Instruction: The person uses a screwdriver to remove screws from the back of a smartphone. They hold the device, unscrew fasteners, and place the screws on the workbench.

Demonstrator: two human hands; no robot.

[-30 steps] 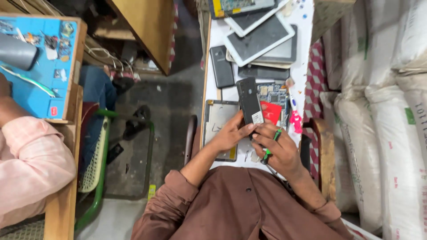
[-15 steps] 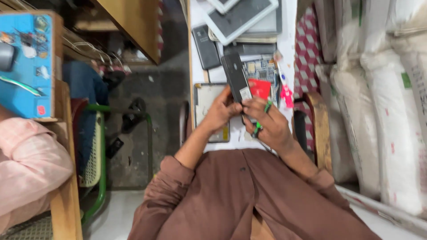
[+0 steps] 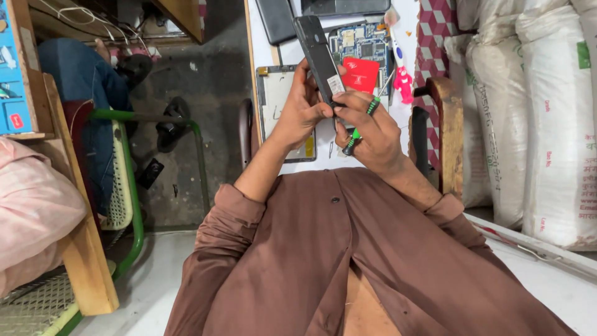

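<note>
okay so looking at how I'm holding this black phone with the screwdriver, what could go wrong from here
The black phone is gripped only at its lower end by the left hand and right hand, tilted above the white worktop, so it might slip and drop onto the bare circuit board. The green-handled screwdriver sits pinched in the same right hand, close to the phone; its tip is hidden, and it could scratch the casing or jab a finger.

Both hands meet ahead of the chest: left hand (image 3: pixel 303 109) curled closed, right hand (image 3: pixel 368 127) gripping too (forearms angled inward).
</note>
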